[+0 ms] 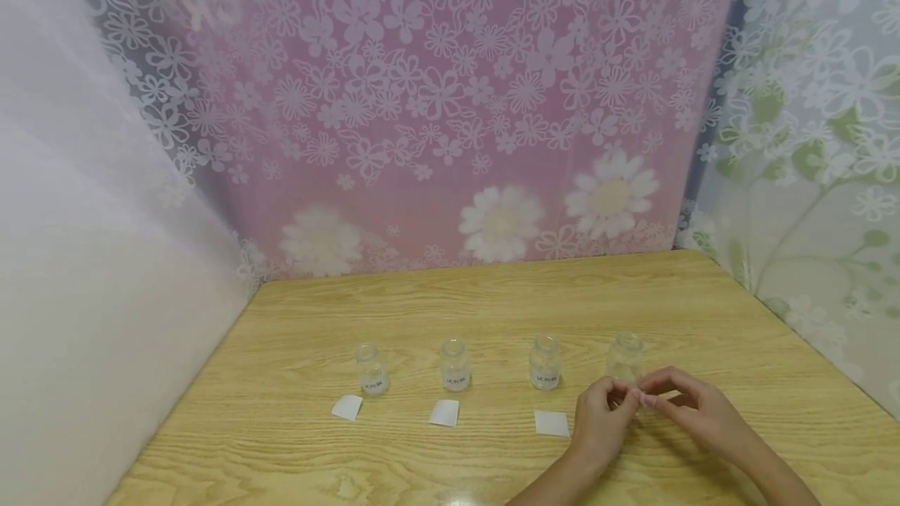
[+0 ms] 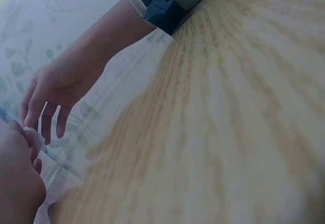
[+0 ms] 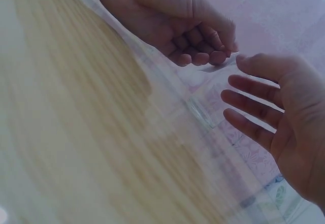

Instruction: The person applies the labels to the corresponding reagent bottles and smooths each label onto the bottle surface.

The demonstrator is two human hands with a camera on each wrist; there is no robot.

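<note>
Above the table's front right, the fingertips of both hands meet at a small piece of white paper. My left hand pinches it between thumb and forefinger, its other fingers curled in the right wrist view. From the other side, the thumb and forefinger of my right hand pinch at its edge, the remaining fingers spread loosely. Just behind the hands stands a clear glass jar, its lower part hidden by them. The paper is mostly covered by fingers in the head view.
Three more open glass jars with handwritten white labels stand in a row to the left. A white paper square lies before each. Flowered curtains hang around the wooden table.
</note>
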